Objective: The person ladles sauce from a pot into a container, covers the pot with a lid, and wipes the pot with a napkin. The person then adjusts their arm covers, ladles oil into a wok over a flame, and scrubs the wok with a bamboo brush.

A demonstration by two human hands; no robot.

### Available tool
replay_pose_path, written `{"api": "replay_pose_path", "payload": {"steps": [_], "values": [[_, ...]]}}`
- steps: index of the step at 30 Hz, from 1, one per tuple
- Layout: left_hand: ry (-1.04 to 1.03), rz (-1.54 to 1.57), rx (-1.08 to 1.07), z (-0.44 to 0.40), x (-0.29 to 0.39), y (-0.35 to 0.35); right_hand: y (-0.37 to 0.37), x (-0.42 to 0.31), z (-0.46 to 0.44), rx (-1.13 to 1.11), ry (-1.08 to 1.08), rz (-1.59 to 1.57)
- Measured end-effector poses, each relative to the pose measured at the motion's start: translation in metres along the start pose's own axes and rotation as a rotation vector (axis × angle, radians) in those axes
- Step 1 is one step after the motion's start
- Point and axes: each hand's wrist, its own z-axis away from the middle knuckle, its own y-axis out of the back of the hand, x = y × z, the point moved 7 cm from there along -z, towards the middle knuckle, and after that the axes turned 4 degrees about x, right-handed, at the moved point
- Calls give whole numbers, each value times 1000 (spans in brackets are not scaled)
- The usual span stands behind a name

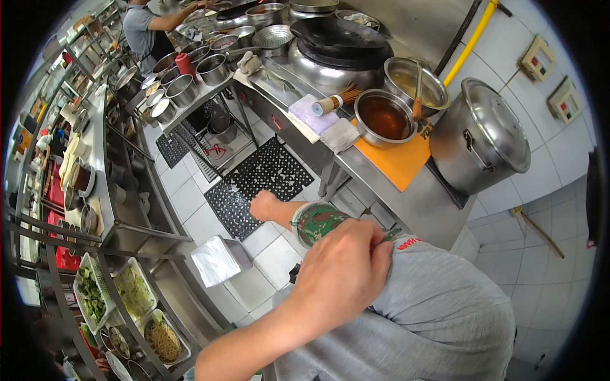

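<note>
My left hand (343, 267) reaches across my body from the bottom of the view, its fingers bent and closed at the camouflage sleeve (321, 223) on my right arm. Fabric bunches by its thumb and fingertips. My right arm stretches out to the left, and beyond the sleeve cuff my right hand (264, 204) is closed in a fist. No object shows in that fist. It hangs over the edge of a black perforated floor mat (244, 184). The grey shirt (445, 298) I wear fills the lower right.
A steel counter holds a bowl of reddish-brown liquid (384, 120), a lidded stockpot (480, 136) and a wok (340, 41). A white-covered bin (219, 260) stands on the tiles. Food trays (136, 289) line the left shelf. Another person (143, 32) works at the far end.
</note>
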Motion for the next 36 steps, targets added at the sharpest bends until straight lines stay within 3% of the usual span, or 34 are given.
{"api": "replay_pose_path", "payload": {"steps": [5,8,11,12,14,16,18,20,21,24,27,29,30,31,33,36], "values": [[-331,117,-1,23,25,6,-33,-35,-16,-52,11,43],[-301,61,55,61,16,33,-1,-41,-13,25,-17,34],[28,94,87,118,-7,50,41,-14,-14,101,-210,-84],[26,129,131,135,-12,53,60,-1,-13,137,-282,-139],[21,203,221,160,-24,54,80,45,-32,424,-435,-314],[28,211,279,177,-33,60,121,92,-35,529,-546,-778],[4,263,321,190,-44,62,147,136,-23,763,-642,-1562],[-132,263,273,192,-39,70,180,157,8,1087,-610,-1915],[-201,259,249,195,-34,74,191,160,23,1144,-597,-2063],[-41,678,0,214,-42,69,212,176,57,1310,-526,-2368],[-139,588,-136,220,-45,74,223,179,82,1449,-491,-2512],[-288,354,197,199,-63,98,232,171,90,1536,-447,-2597],[-201,287,411,181,-78,112,242,159,93,1548,-375,-2602],[-255,166,528,166,-87,122,250,143,92,1554,-303,-2608],[-327,92,561,154,-88,125,262,115,80,1484,-199,-2651],[-386,-172,599,160,-87,123,250,95,68,1467,-338,-2628]]}}
